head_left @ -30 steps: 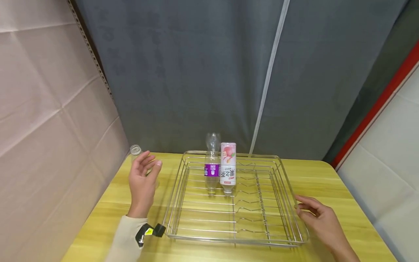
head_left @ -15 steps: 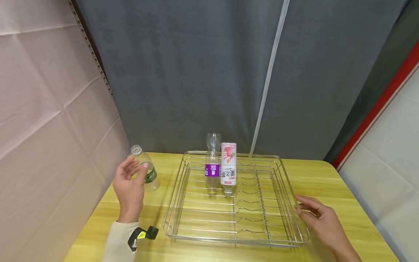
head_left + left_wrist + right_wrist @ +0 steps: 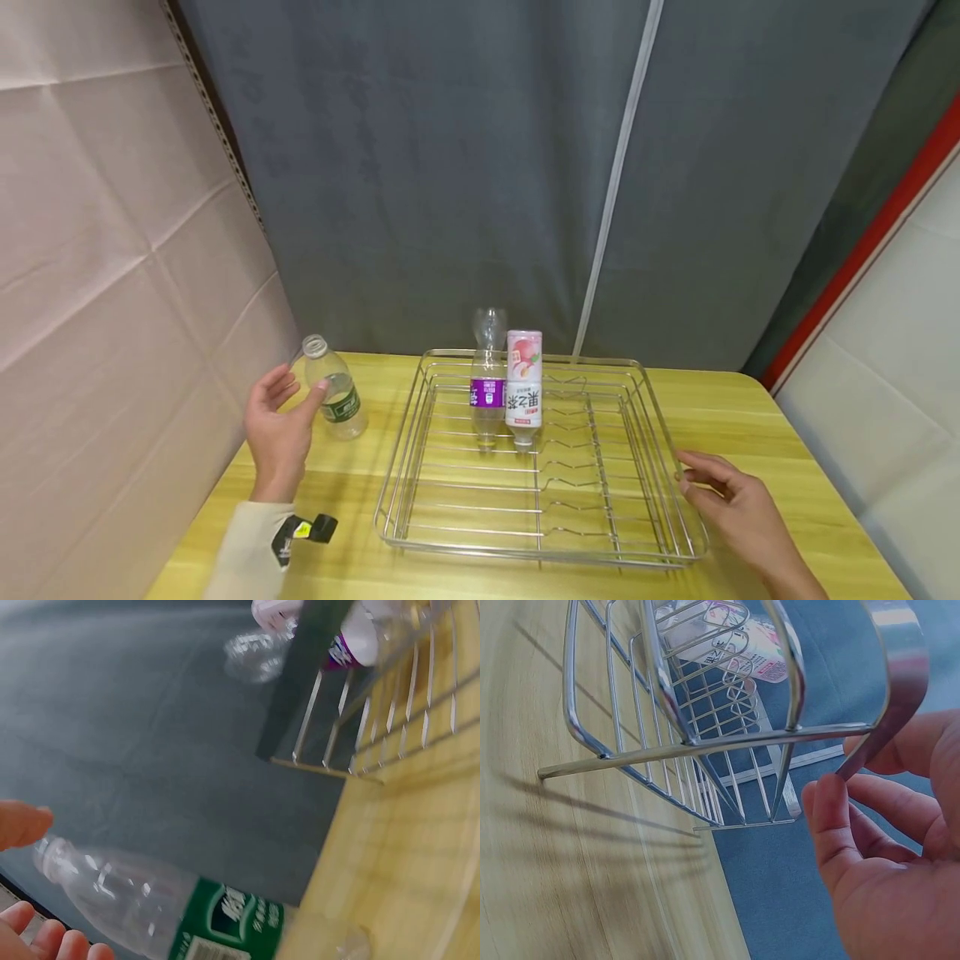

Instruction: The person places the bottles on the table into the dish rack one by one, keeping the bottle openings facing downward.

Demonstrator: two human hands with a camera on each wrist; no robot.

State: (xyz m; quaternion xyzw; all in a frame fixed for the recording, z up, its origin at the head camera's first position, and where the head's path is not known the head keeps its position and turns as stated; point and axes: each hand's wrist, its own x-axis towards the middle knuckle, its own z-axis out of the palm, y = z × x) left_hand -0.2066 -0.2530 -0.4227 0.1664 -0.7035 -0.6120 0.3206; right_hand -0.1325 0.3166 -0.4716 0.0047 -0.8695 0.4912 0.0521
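Note:
On the left of the wooden table stands a clear plastic bottle [image 3: 341, 407] with a green label, its mouth uncapped. My left hand [image 3: 279, 433] is just left of it, thumb and fingers spread apart with the bottle between or beyond them; the left wrist view has the bottle [image 3: 232, 919] beside the fingertips. A wire rack basket [image 3: 450, 546] lies in the middle. My right hand [image 3: 738, 504] pinches its right top rim [image 3: 906, 660] between thumb and fingers. Inside the basket, a purple-labelled clear bottle [image 3: 487, 393] and a pink-and-white bottle [image 3: 523, 375] lean upside down, side by side.
The wooden table [image 3: 750, 417] reaches back to a grey curtain [image 3: 420, 167]. A pale cloth wall [image 3: 135, 292] borders the left side, and a white panel with a red edge [image 3: 847, 258] stands at the right.
My left hand has moved left and slightly toward me, away from in front of the green-labelled bottle, which now shows fully. The right hand keeps its hold on the rim.

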